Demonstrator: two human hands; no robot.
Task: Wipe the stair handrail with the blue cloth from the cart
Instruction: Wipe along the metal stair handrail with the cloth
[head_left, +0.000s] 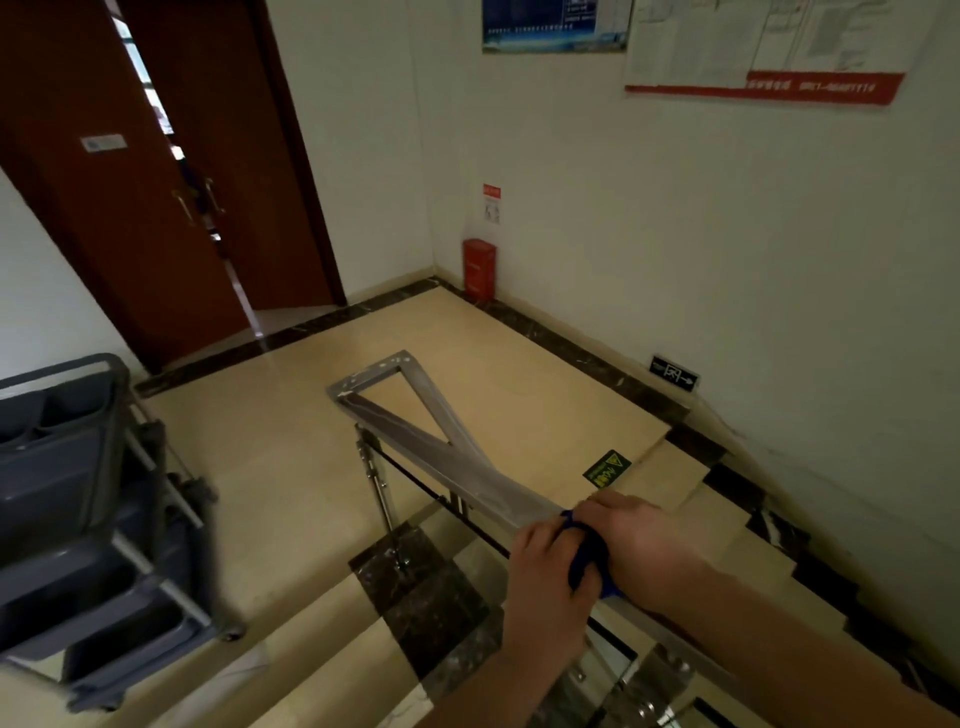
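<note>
The metal stair handrail (415, 447) runs from a flat loop over the landing down toward me at the lower right. Both my hands press a blue cloth (587, 553) around the rail. My left hand (550, 566) grips the near side of the cloth. My right hand (639, 540) closes over its far side. Only a strip of the cloth shows between the hands. The grey cleaning cart (78, 519) stands at the left edge of the view.
Beige stairs (691, 499) with dark edging descend on the right along a white wall. Glass panels and steel posts (382, 499) sit under the rail. A brown double door (197, 197) is at the back left, a red box (479, 267) in the corner.
</note>
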